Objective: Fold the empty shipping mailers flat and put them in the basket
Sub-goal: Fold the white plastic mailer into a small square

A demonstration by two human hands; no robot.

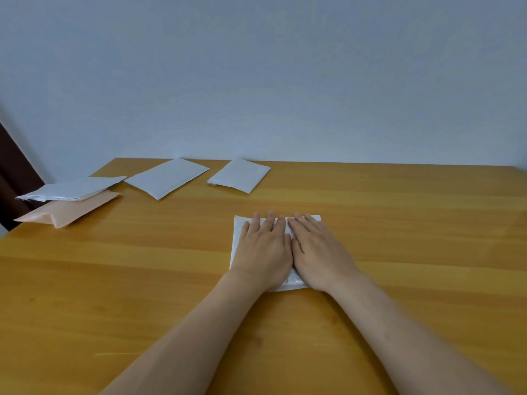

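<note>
Side by side, the left hand (pixel 262 248) and right hand (pixel 316 249) press straight-fingered on the white padded mailer (pixel 289 284), probably flattening its fold.

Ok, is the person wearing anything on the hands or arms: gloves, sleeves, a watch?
No. The left hand and the right hand are bare, without gloves. No ring shows on the fingers, no watch or band on either wrist, and no sleeve is in view down to the bottom edge.

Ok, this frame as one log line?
phase: pressing flat | left hand: flat on white mailer | right hand: flat on it | table: four other mailers | basket: not in view
</note>
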